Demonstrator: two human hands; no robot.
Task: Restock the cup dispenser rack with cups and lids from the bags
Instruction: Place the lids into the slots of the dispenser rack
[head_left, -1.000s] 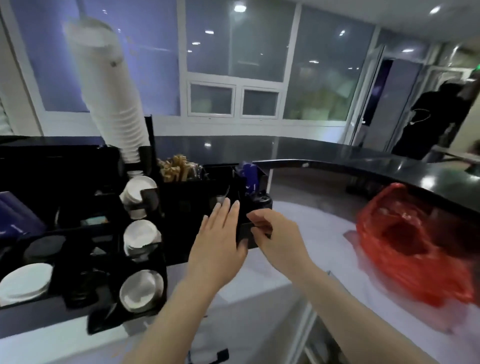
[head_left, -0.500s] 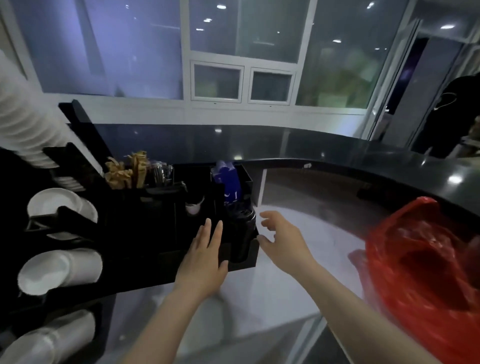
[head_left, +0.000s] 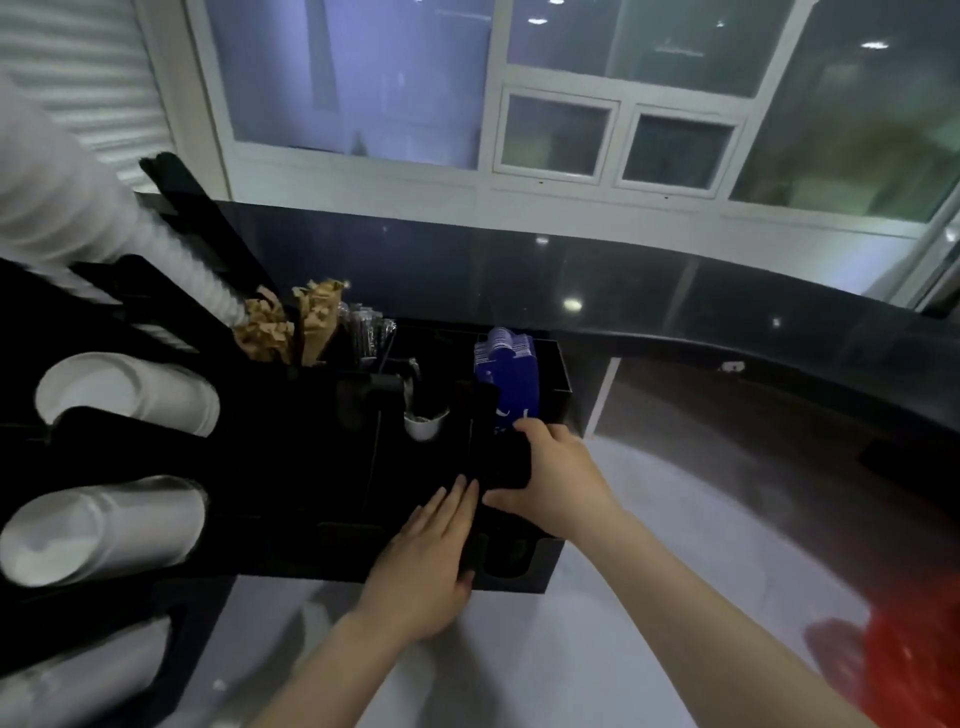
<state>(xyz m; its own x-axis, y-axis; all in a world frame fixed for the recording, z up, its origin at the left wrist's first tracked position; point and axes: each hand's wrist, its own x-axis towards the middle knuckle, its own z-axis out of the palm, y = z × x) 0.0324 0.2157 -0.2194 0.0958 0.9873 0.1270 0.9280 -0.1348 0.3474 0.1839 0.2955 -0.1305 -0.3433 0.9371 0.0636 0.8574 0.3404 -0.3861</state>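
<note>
The right hand (head_left: 563, 480) grips a black stack (head_left: 506, 462) in the rack (head_left: 311, 467); the left hand (head_left: 428, 558) lies flat, fingers straight, just beside it.

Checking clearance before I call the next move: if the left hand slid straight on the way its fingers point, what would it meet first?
Likely the black stack that the right hand grips; the left hand lies flat on the rack, fingertips almost there, though depth is unclear.

Dark curved counter (head_left: 675, 291) below white-framed windows (head_left: 613, 140)
</note>
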